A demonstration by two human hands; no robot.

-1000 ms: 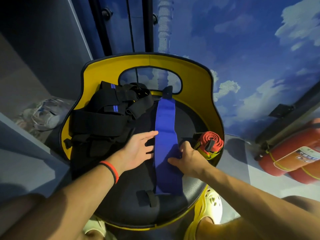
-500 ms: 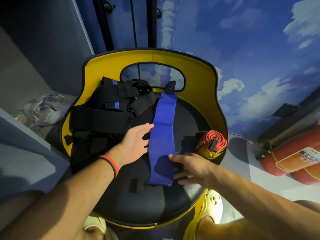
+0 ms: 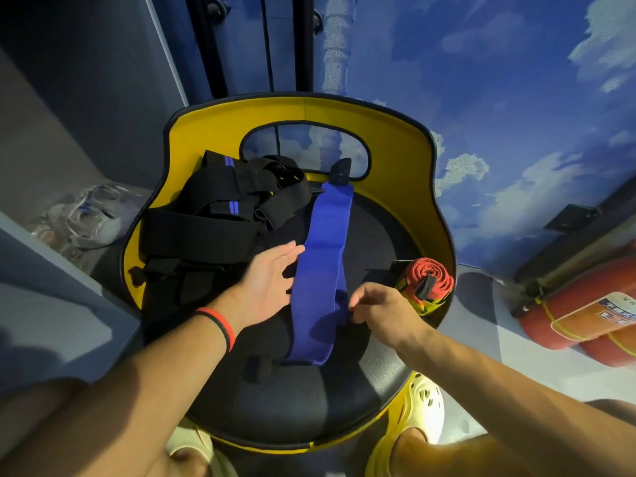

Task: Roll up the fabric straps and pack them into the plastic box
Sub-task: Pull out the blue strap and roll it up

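The only writing in sight is on the label of the red fire extinguishers point(image 3: 585, 321) lying on the floor to the right, and it is too blurred to read. The blue strap point(image 3: 323, 270) lies flat on the chair's black seat point(image 3: 292, 401), its long axis running from the near edge up toward the yellow backrest point(image 3: 395, 139), leaning slightly right, with a black tab at each end. The left hand point(image 3: 265, 287) has a slack grip, fingers straight, their tips at the strap's left edge. The right hand point(image 3: 382, 311) has its grip pinched on the strap's right edge. A rolled red strap point(image 3: 428, 278) sits at the seat's right side, and a heap of black straps point(image 3: 213, 228) on the left
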